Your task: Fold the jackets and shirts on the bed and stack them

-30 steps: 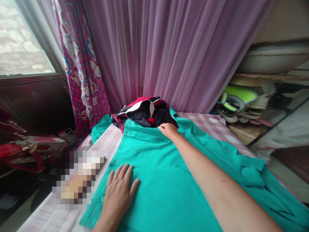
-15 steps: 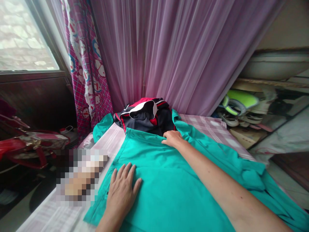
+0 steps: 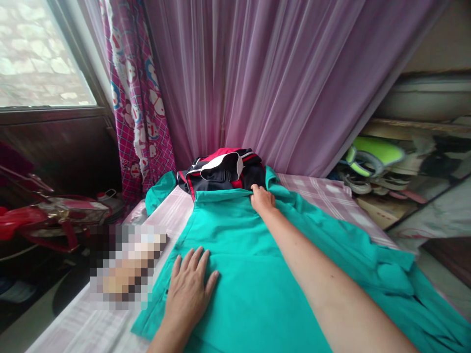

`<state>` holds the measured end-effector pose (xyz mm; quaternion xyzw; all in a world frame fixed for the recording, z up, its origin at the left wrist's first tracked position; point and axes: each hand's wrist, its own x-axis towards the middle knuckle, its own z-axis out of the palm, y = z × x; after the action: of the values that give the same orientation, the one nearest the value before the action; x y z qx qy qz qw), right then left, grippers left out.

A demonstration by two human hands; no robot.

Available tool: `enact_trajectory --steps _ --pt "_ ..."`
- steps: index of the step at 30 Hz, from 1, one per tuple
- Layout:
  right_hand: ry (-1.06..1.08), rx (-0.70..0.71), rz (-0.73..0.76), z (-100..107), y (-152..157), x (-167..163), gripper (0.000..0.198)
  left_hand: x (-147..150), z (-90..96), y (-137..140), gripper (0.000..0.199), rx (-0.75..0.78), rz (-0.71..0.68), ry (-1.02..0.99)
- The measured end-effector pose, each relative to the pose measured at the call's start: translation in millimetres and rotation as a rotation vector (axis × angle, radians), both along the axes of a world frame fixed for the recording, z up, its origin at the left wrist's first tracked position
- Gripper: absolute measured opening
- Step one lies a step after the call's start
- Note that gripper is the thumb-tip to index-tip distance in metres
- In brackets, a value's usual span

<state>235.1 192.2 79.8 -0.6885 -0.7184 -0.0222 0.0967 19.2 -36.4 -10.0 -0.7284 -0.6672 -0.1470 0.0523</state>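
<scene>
Teal garment (image 3: 257,289) lay in front of the dark clothing bundle (image 3: 213,184), mostly flat there, but unsmoothed to the bundle's right; left hand (image 3: 190,282) splayed flat on the garment; right hand (image 3: 262,199) clamped on its bundle-side edge.

Half a second earlier, my right hand (image 3: 263,200) was farther from the dark bundle (image 3: 218,182); I then moved it closer, carrying the far edge of the green garment (image 3: 253,289) forward until it hid more of that bundle's near side.
</scene>
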Motion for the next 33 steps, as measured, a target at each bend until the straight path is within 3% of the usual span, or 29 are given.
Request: enact_trajectory --steps 3,7,13,19,24,27,30,33 --pt "0.042 0.002 0.007 -8.2 -0.8 -3.5 0.039 0.0 -0.3 0.0 0.053 -0.007 0.000 -0.005" --pt "0.085 0.092 0.093 -1.7 -1.9 -4.0 0.037 0.7 0.5 -0.1 0.053 -0.008 0.006 -0.019" --pt "0.064 -0.024 0.171 4.6 1.8 -7.6 0.031 1.1 1.5 -0.1 0.054 -0.014 0.005 -0.033" --pt "0.060 0.032 0.289 -1.4 -7.5 -7.6 0.035 1.4 2.1 0.2 0.053 -0.021 0.005 -0.029" --pt "0.171 0.024 0.109 -4.0 7.1 -21.7 0.034 0.1 0.7 0.1 0.054 -0.027 0.002 -0.019" --pt "0.287 0.019 0.145 -8.8 16.4 -23.8 0.041 -1.2 -1.5 0.2 0.054 -0.019 0.000 -0.012" --pt "0.323 0.022 0.174 -8.1 19.7 -10.6 0.047 -1.6 -2.4 0.4 0.054 -0.008 0.005 -0.011" --pt "0.323 0.122 0.016 -0.4 22.4 18.5 0.048 -1.5 -2.2 0.7 0.054 -0.014 0.003 -0.011"
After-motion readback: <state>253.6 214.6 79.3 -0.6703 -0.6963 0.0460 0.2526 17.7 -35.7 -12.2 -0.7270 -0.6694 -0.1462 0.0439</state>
